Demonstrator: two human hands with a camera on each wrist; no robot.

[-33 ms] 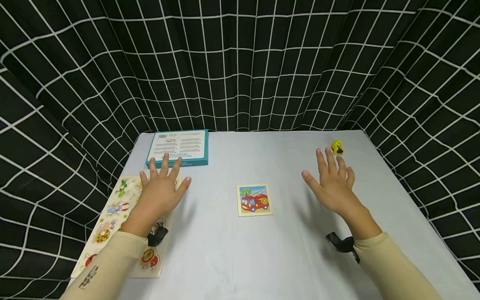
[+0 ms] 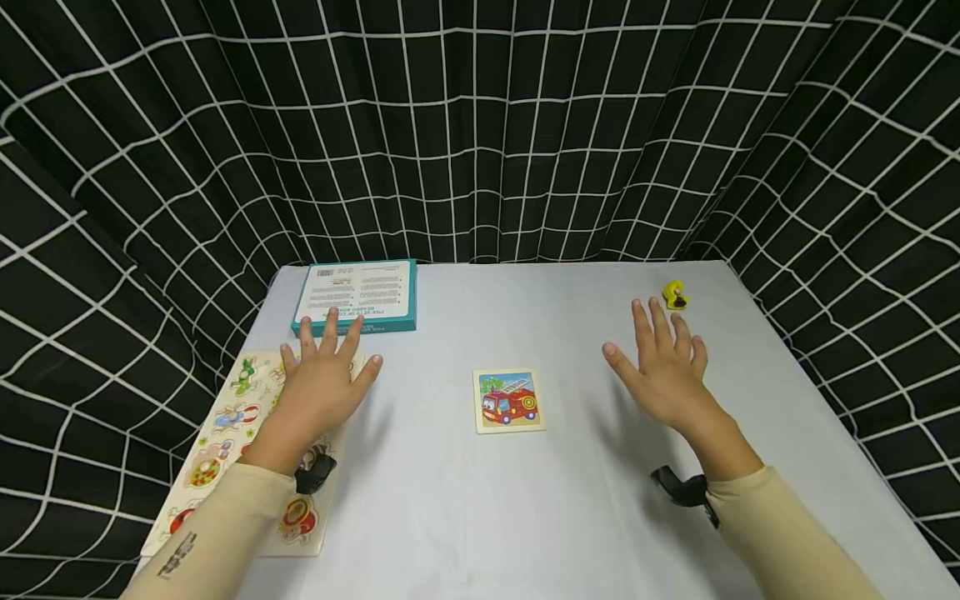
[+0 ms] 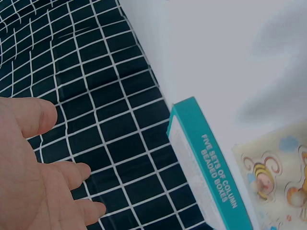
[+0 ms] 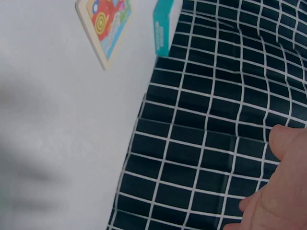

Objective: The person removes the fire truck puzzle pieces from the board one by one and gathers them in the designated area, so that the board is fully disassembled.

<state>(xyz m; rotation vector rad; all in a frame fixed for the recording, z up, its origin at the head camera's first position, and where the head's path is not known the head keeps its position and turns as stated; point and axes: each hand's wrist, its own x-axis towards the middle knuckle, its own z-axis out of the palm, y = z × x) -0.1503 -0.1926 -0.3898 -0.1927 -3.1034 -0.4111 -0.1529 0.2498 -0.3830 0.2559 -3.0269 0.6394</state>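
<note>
My left hand (image 2: 322,385), fingers spread and holding nothing, hovers above a cream picture board (image 2: 217,450) with several cartoon figures. Its fingertips overlap the near edge of a teal and white box (image 2: 356,292) in the head view. Between my hands lies a small square fire-engine puzzle (image 2: 510,402) in a pale frame. To its right, my right hand (image 2: 667,375) is also spread and holds nothing, casting a shadow on the table. Just beyond its fingers sits a small yellow object (image 2: 675,295) with a dark patch, too small to identify.
A white-covered table (image 2: 480,517) carries all these things. Behind it and along both sides hang black curtains (image 2: 480,125) with a white grid. A black strap (image 2: 682,487) is on the right wrist and another black strap (image 2: 315,473) is on the left.
</note>
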